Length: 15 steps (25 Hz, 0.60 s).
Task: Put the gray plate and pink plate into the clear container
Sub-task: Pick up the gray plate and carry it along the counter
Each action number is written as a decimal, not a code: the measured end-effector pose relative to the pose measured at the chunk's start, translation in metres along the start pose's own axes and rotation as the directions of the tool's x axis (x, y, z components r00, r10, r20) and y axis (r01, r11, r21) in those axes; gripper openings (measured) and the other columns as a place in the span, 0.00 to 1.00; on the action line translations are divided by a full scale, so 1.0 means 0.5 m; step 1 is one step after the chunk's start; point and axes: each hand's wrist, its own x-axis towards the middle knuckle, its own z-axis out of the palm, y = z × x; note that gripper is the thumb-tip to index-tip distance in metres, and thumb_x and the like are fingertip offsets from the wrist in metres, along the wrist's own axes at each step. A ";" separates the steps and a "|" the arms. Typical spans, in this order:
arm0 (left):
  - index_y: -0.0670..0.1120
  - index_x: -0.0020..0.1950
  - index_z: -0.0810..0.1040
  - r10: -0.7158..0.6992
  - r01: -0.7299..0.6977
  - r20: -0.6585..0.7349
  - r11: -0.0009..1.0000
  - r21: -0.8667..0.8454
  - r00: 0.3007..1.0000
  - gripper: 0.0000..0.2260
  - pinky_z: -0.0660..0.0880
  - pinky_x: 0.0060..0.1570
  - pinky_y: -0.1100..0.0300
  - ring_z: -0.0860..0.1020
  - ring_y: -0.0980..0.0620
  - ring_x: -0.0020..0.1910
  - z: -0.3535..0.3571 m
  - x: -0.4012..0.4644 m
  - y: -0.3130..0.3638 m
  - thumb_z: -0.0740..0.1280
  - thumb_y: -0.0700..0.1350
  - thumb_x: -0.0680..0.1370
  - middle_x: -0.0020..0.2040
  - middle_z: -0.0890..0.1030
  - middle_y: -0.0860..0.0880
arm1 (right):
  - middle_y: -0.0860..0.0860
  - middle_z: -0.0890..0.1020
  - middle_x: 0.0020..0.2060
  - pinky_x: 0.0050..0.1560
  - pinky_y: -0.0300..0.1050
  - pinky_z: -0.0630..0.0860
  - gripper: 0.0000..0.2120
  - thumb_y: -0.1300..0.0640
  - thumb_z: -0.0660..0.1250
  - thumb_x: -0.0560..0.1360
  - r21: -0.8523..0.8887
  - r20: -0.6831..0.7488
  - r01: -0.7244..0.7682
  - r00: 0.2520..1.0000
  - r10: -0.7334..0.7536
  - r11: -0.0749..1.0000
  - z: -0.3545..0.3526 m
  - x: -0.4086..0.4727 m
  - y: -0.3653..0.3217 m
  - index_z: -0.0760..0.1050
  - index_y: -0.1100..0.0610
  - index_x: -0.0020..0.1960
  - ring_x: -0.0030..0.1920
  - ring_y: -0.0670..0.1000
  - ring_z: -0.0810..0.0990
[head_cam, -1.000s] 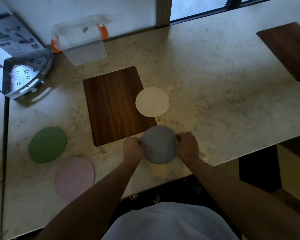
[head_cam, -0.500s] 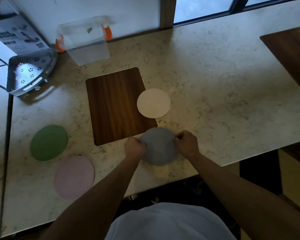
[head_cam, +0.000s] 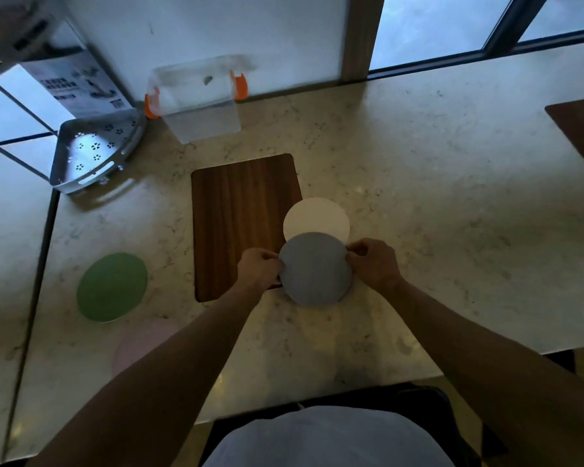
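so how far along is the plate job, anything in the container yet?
Nothing is done: the clear container at the back of the counter has no plate visible in it. In hand: the left hand and right hand grip the gray plate by opposite edges, over the counter near the white plate. Left: carry it to the container, then the pink plate, which lies untouched beside the green plate.
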 end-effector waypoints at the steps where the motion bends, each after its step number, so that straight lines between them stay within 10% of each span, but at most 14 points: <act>1: 0.47 0.40 0.80 0.002 -0.002 -0.002 1.000 -0.022 1.000 0.07 0.83 0.37 0.55 0.82 0.50 0.41 -0.001 0.016 0.016 0.70 0.36 0.74 0.44 0.83 0.48 | 0.51 0.86 0.44 0.45 0.38 0.71 0.10 0.51 0.70 0.72 0.003 -0.012 0.003 1.000 -0.003 1.000 -0.004 0.024 -0.008 0.83 0.54 0.50 0.41 0.47 0.80; 15: 0.45 0.51 0.83 0.074 -0.053 -0.172 0.991 0.124 0.982 0.06 0.80 0.49 0.55 0.81 0.51 0.46 0.058 0.173 0.099 0.70 0.41 0.75 0.49 0.84 0.47 | 0.56 0.86 0.48 0.50 0.40 0.72 0.11 0.56 0.68 0.73 -0.032 0.014 0.029 0.999 -0.029 0.999 -0.019 0.232 -0.037 0.83 0.59 0.53 0.48 0.54 0.83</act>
